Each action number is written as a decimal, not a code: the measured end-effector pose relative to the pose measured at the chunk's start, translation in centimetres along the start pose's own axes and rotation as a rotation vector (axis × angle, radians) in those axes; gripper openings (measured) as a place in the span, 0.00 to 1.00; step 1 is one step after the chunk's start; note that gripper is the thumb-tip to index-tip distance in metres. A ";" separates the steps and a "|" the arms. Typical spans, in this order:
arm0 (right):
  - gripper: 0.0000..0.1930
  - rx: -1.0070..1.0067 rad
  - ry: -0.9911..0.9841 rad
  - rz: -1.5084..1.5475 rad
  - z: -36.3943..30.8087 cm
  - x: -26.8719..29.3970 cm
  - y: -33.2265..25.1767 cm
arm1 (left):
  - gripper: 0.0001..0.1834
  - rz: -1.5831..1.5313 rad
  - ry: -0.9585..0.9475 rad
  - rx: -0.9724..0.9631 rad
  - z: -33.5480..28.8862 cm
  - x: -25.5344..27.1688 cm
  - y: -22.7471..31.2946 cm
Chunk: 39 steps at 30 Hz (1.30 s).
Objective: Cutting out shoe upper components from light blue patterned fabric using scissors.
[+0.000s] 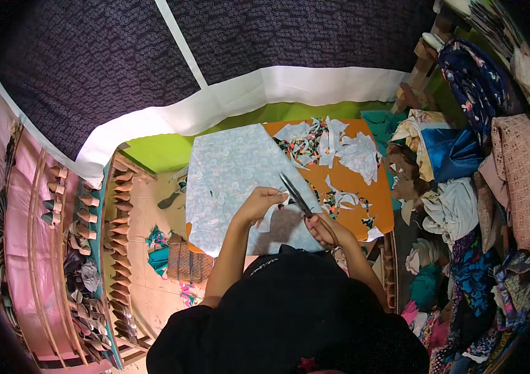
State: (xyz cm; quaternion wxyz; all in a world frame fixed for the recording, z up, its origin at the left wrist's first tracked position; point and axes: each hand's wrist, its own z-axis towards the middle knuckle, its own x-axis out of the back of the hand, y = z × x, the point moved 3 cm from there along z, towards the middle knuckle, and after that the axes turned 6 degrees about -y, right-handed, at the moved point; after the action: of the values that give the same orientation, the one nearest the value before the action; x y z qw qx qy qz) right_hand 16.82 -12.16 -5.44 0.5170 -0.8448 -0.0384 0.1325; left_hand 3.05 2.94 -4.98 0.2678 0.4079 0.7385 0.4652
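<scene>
Right fingers (pixel 318 228) gripping scissors (pixel 306 212), left fingers (pixel 273 197) pinching white piece (pixel 267 218), bluish sheet (pixel 233 165) beneath

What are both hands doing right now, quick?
Left hand: closed in a pinch; what it holds can't be told.
Right hand: closed, holding scissors.

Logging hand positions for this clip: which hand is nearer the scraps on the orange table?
Right. The right hand, holding the scissors, is below the scraps in the picture; the left hand is farther off, left of the scissors.
</scene>
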 end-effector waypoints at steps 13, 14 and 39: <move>0.10 0.388 0.303 0.180 0.8 1.4 -2.0 | 0.11 -0.019 0.034 -0.160 -1.0 -1.5 2.7; 0.11 0.382 0.285 0.338 1.0 1.4 -2.3 | 0.13 -0.066 0.004 -0.167 -0.9 -1.6 2.6; 0.15 0.449 0.502 0.391 3.5 2.2 -3.1 | 0.29 -0.449 -0.252 0.140 -1.2 -4.9 -1.6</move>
State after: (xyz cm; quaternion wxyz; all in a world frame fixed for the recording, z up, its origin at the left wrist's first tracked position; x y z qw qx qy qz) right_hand 18.26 -7.27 -4.60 0.6474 -0.7081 0.2810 0.0229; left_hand 4.14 -2.12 -5.87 0.4252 0.3064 0.8017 0.2874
